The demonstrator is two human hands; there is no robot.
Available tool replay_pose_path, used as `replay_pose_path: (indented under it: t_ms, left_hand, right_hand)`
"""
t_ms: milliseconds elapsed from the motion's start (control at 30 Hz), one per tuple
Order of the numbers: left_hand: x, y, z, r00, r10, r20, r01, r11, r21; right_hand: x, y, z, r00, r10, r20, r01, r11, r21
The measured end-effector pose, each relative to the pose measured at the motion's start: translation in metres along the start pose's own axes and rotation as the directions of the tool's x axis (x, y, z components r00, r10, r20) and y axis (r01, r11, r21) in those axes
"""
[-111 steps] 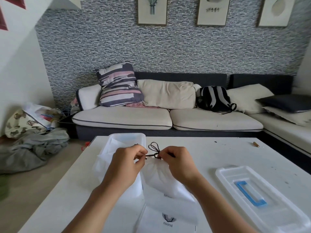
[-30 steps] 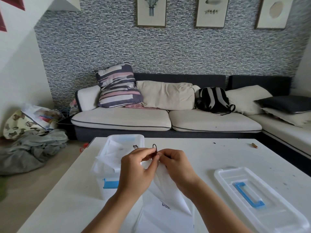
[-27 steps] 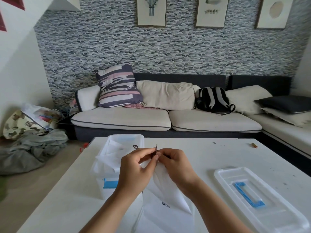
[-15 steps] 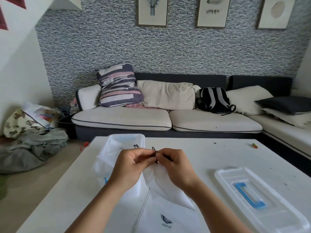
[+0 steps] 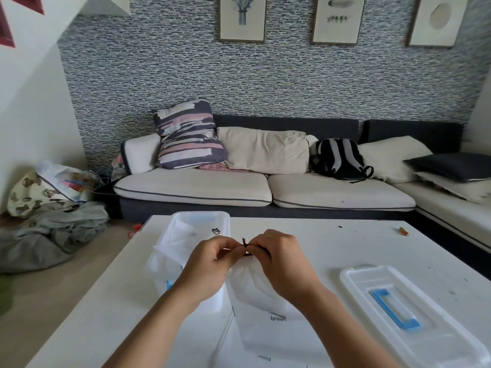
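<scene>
Patterned grey wallpaper and a pale sofa (image 5: 196, 187) are seen behind a white worktop (image 5: 345, 245), in the single head view. A striped cushion (image 5: 186, 136) and a black-and-grey backpack (image 5: 338, 160) are propped on the sofa.

At the middle of the worktop a white drawstring bag (image 5: 252, 282) is held up by its gathered mouth, with its lower part lying on the surface and the word "broun" printed low on it. The dark drawstring (image 5: 245, 244) is pinched at that mouth from both sides. The left grip (image 5: 210, 264) is closed on it with thumb and forefinger, and the right grip (image 5: 281, 261) is curled round it, so that only a short loop of cord is left showing between the two. What the bag contains cannot be told.

Just left of the bag, partly hidden by the left grip, a clear plastic storage box (image 5: 202, 216) is set without its cover. It is filled with folded white fabric bags (image 5: 183, 235), some of which spill over its near rim. The matching clear lid (image 5: 358, 282), fitted with a blue handle, is laid flat on the worktop well to the right. Another flat white bag (image 5: 265, 351) is spread at the near edge.
</scene>
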State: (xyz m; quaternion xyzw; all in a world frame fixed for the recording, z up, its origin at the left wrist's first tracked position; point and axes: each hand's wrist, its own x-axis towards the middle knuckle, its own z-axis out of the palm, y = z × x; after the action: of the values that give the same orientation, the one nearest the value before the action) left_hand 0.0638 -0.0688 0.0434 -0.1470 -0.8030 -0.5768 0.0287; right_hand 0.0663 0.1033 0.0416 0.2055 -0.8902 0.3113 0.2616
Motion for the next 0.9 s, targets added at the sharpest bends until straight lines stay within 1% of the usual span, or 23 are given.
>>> replay_pose_path:
  t_ms: [67, 133, 200, 233, 300, 333, 400, 467, 567, 600, 767, 900]
  left_hand:
    - [-0.001, 0.001, -0.001, 0.997, -0.043, 0.062, 0.049, 0.994, -0.1]
    - [-0.002, 0.003, 0.001, 0.988, -0.076, 0.131, 0.108, 0.958, -0.265]
    - [-0.004, 0.007, 0.004, 0.972, -0.143, 0.184, 0.214, 0.859, -0.466]
    - [-0.005, 0.009, 0.006, 0.963, -0.178, 0.204, 0.262, 0.803, -0.536]
    - [-0.005, 0.013, 0.009, 0.951, -0.223, 0.216, 0.309, 0.745, -0.591]
    - [-0.006, 0.014, 0.01, 0.949, -0.234, 0.213, 0.316, 0.741, -0.592]
    - [-0.007, 0.015, 0.011, 0.957, -0.218, 0.193, 0.289, 0.796, -0.533]
    - [-0.008, 0.014, 0.01, 0.967, -0.163, 0.196, 0.236, 0.862, -0.448]
    - [-0.008, 0.009, 0.003, 0.966, -0.086, 0.244, 0.174, 0.913, -0.37]
    - [-0.007, 0.007, 0.001, 0.969, -0.074, 0.237, 0.155, 0.927, -0.343]
    - [-0.004, 0.004, -0.002, 0.992, -0.093, 0.082, 0.114, 0.942, -0.315]
    - [-0.005, 0.007, -0.002, 0.997, -0.079, 0.002, 0.077, 0.959, -0.271]
  right_hand:
    - [0.002, -0.001, -0.003, 1.0, -0.002, -0.017, 0.002, 1.0, 0.021]
    - [0.002, -0.002, -0.006, 0.999, -0.017, -0.03, 0.018, 0.999, 0.045]
    - [0.002, -0.003, -0.007, 0.998, -0.039, -0.042, 0.041, 0.998, 0.046]
    - [0.002, -0.003, -0.007, 0.998, -0.041, -0.044, 0.043, 0.998, 0.049]
    - [0.002, -0.004, -0.007, 0.998, -0.043, -0.05, 0.046, 0.997, 0.062]
    - [0.002, -0.006, -0.007, 0.997, -0.05, -0.051, 0.054, 0.996, 0.069]
    - [0.0, -0.009, -0.006, 0.997, -0.06, -0.048, 0.064, 0.994, 0.088]
    - [-0.001, -0.011, -0.006, 0.998, -0.045, -0.034, 0.049, 0.992, 0.12]
    - [-0.003, -0.009, -0.007, 1.0, 0.0, 0.019, -0.003, 0.988, 0.154]
    - [-0.003, -0.009, -0.008, 1.0, 0.011, 0.029, -0.015, 0.987, 0.159]
    - [-0.004, -0.009, -0.007, 0.994, 0.113, 0.002, -0.111, 0.969, 0.221]
    - [-0.003, -0.009, -0.006, 0.993, 0.114, -0.004, -0.111, 0.974, 0.199]
